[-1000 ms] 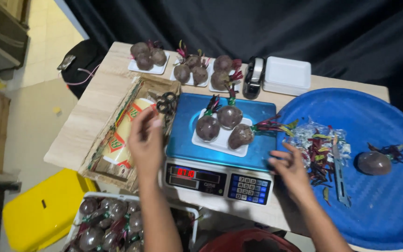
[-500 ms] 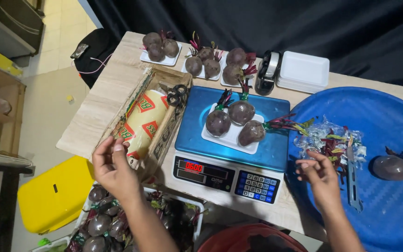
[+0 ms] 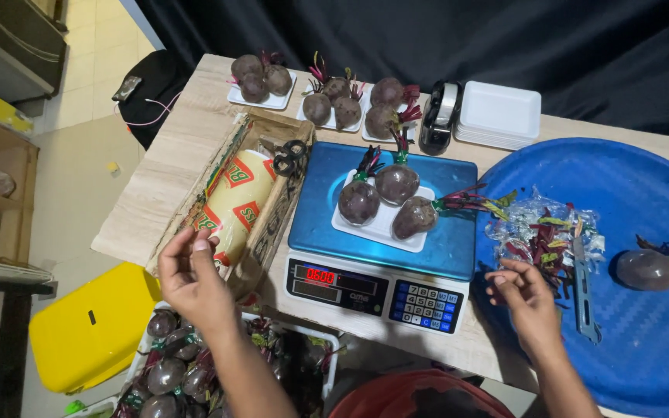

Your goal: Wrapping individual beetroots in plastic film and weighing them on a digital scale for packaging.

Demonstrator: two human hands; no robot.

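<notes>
**Beets on the scale, both hands empty at the table's near edge**

A blue-topped digital scale [image 3: 385, 224] sits mid-table with a white foam tray [image 3: 381, 220] on its platform; three beets [image 3: 395, 184] lie on the tray, their stems pointing up and to the right. Left of the scale stands an open cardboard box [image 3: 261, 224] holding a roll of cling film [image 3: 234, 203], with black scissors [image 3: 290, 157] resting on its upper corner. Along the far edge are three more trays of beets [image 3: 259, 77], a tape dispenser [image 3: 437, 116] and a stack of empty foam trays [image 3: 499, 114]. To the right, a big blue tray [image 3: 605, 340] carries a heap of trimmings and wrap [image 3: 547, 232], a knife [image 3: 584, 290] and one loose beet [image 3: 646, 268]. Below the table edge a crate of beets [image 3: 176, 371] sits beside a yellow container [image 3: 90, 329].

The left hand [image 3: 191, 279] hovers over the near corner of the box, fingers loosely curled, gripping nothing. The right hand [image 3: 522, 290] hangs at the blue tray's rim, just beside the trimmings, fingers bent inward and empty.
</notes>
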